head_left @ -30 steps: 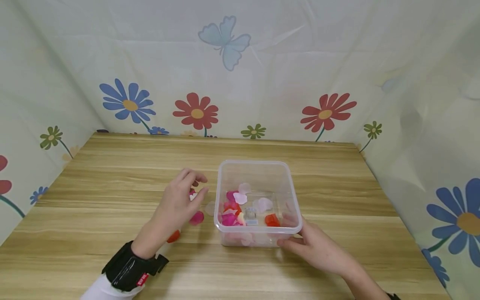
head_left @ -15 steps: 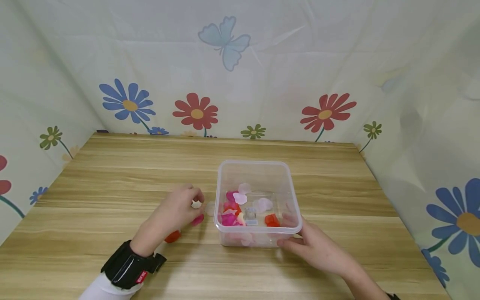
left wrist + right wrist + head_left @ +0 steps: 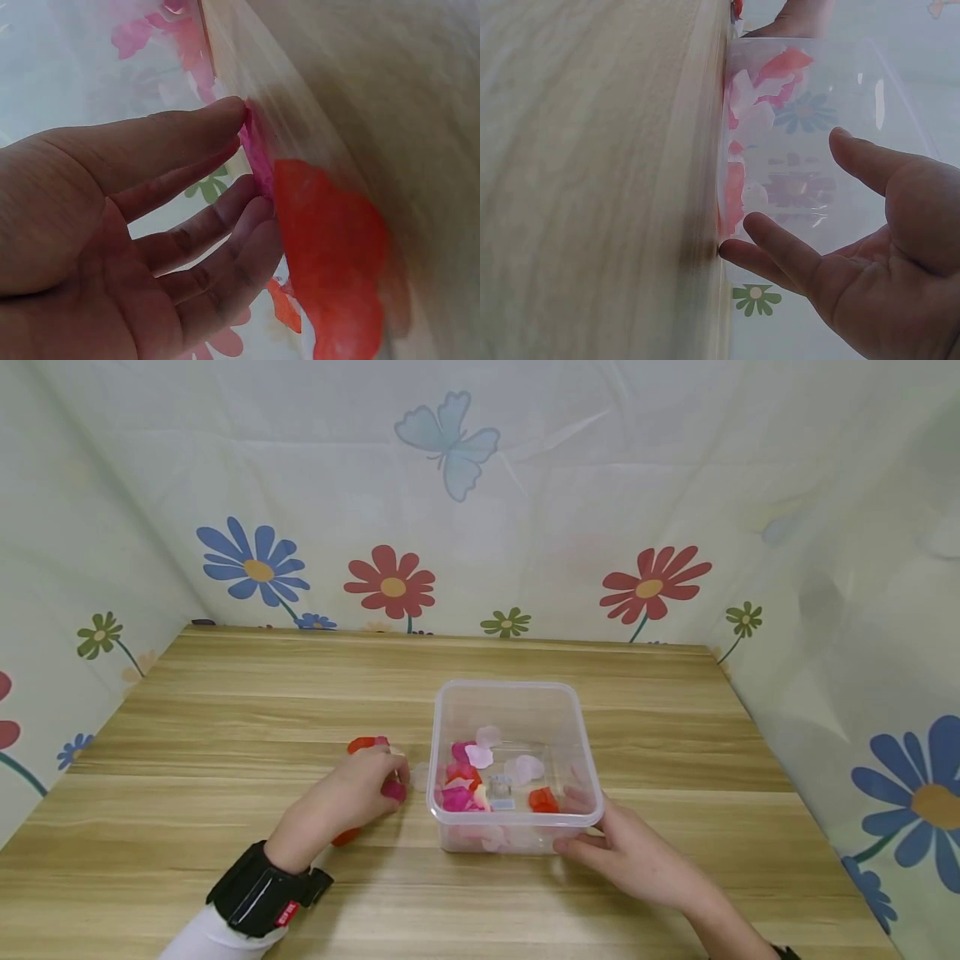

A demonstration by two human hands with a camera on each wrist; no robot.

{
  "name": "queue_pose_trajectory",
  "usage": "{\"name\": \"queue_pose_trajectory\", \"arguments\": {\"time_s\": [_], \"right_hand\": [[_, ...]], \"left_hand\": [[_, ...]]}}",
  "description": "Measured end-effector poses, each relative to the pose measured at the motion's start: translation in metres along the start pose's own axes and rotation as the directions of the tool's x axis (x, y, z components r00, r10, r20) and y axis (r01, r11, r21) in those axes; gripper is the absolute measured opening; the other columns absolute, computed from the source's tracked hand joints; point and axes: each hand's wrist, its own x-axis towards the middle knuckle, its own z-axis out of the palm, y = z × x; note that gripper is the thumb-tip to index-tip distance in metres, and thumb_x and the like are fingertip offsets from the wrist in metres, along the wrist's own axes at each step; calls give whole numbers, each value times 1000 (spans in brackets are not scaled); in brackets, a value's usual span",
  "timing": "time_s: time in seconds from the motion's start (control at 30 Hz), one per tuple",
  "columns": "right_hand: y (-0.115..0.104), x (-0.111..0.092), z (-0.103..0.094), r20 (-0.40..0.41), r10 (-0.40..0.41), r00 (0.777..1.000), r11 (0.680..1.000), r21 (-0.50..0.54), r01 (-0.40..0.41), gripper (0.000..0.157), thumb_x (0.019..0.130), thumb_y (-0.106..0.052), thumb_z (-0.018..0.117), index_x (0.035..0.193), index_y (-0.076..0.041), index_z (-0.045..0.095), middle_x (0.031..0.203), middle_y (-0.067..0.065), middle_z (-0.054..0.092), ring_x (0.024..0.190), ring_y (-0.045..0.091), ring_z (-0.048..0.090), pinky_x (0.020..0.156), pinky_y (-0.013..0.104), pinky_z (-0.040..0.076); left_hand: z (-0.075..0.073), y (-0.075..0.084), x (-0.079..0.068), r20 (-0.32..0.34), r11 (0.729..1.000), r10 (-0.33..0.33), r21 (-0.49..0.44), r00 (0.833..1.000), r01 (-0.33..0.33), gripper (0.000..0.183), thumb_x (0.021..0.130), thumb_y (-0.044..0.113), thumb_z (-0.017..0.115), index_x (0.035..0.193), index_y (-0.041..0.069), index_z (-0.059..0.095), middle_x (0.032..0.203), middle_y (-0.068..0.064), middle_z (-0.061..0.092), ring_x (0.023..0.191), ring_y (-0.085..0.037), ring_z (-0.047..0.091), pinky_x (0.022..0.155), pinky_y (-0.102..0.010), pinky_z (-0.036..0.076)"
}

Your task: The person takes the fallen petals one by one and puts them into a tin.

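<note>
My left hand [image 3: 352,789] is low over the table, left of a clear plastic box. Its thumb and fingers close on a magenta artificial flower petal [image 3: 393,790], also seen as a petal [image 3: 257,150] at the fingertips in the left wrist view. A red petal [image 3: 347,837] lies partly under the hand, and another red petal [image 3: 363,744] shows beyond it. My right hand [image 3: 637,860] rests at the near right corner of the box [image 3: 517,819], fingers fairly straight against its walls. Pink, white, magenta and red petals [image 3: 735,191] lie inside.
The wood-grain table [image 3: 652,727] is backed by a flower-print curtain [image 3: 525,527] on several sides. A pale translucent petal [image 3: 420,775] lies just left of the box. Small clear packets [image 3: 500,793] show at the box's bottom.
My left hand has come down toward the near side and its fingers have closed on the magenta petal, uncovering the far red petal. My right hand and the box stay put.
</note>
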Motion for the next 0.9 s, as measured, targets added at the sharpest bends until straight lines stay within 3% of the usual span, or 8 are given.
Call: {"name": "queue_pose_trajectory", "arguments": {"time_s": [0.3,0.6,0.9], "right_hand": [[0,0,0,2,0,1000,1000,1,0,58,94,-18,69,140,2,41,133,15,53,121,19,54,93,27,45],[0,0,0,5,-5,1000,1000,-4,5,57,94,-18,69,139,2,40,133,15,53,121,19,54,93,27,45],[0,0,0,-5,-11,1000,999,-36,11,56,94,-19,69,138,2,42,132,15,54,120,21,55,94,29,45]], "left_hand": [[1,-3,2,14,997,72,10,997,-72,23,76,4,84,84,11,63,77,5,55,76,-15,52,69,-25,45],[0,-8,2,8,995,98,-3,995,-98,22,79,-3,77,74,14,63,69,6,51,68,-11,48,59,-21,41],[2,-10,2,-25,994,110,-22,994,-111,24,80,-6,73,73,15,63,70,6,53,67,-11,49,58,-20,42]]}}
